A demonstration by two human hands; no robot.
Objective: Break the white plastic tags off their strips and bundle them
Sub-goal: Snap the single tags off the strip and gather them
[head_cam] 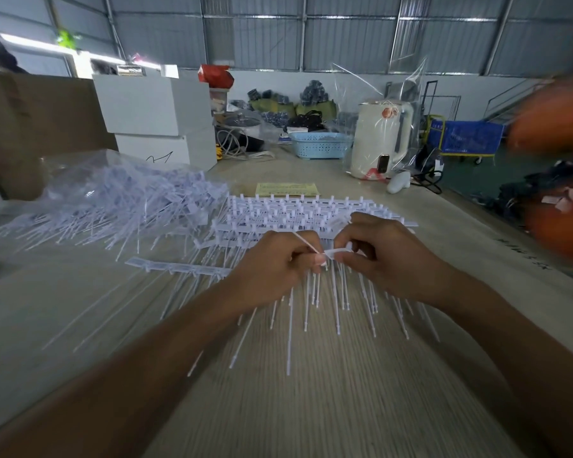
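Tags [325, 259] are pinched between both hands, left hand [275, 262] and right hand [377, 256] fingers curled tight on them, above the strips [311, 213] on the table [344, 391].

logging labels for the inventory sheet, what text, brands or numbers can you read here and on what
None can be read.
Yellow paper slip behind the tag strips: printed lines, too small.
Lower white box: a black scrawl, not legible.
Table right edge: dark marks, blurred.
White kettle: red mark, no readable words.
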